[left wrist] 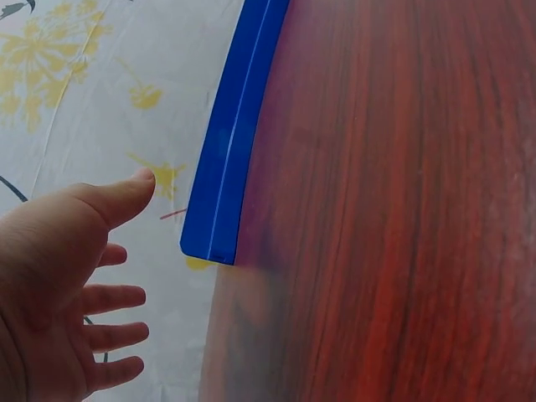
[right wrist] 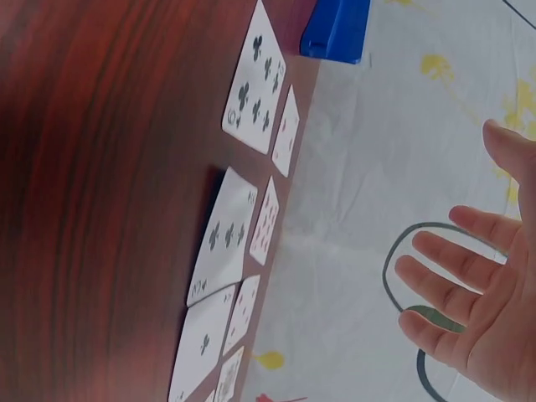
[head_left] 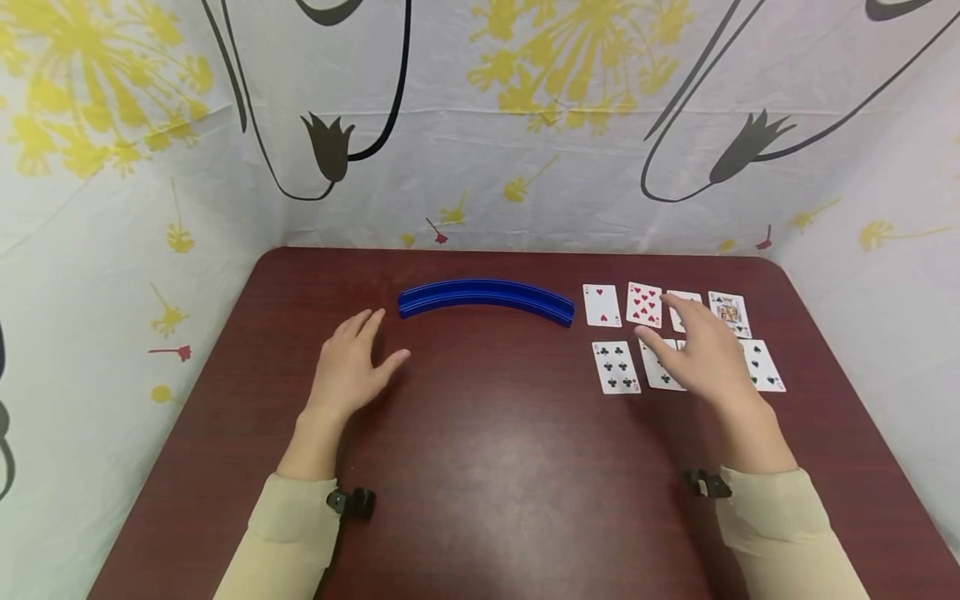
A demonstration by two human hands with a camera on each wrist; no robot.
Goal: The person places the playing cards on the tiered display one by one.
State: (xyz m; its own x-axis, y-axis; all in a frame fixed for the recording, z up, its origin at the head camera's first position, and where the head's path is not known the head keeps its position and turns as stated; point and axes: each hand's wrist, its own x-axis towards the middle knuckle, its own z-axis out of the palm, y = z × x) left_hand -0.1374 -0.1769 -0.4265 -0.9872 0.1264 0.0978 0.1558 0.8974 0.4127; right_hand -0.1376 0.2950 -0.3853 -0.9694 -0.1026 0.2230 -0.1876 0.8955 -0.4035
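Note:
My left hand [head_left: 348, 367] hovers over the left part of the table, fingers spread and holding nothing. Ahead of it, to the right, lies a curved blue card holder [head_left: 487, 293], whose near end also shows in the left wrist view. Above the playing cards on the right, my right hand [head_left: 701, 354] is held with loosely extended fingers, gripping nothing. The face-up cards form two rows. In the far row are a two of hearts [head_left: 602, 307], another hearts card [head_left: 644, 305] and a face card [head_left: 730, 315]; the near row includes a six of clubs [head_left: 617, 367]. My right hand partly hides some cards.
The dark red-brown table [head_left: 480, 483] has rounded far corners. A white cloth [head_left: 450, 183] printed with yellow and grey flowers hangs behind it and along both sides. A spade card [head_left: 765, 367] lies at the right end of the near row.

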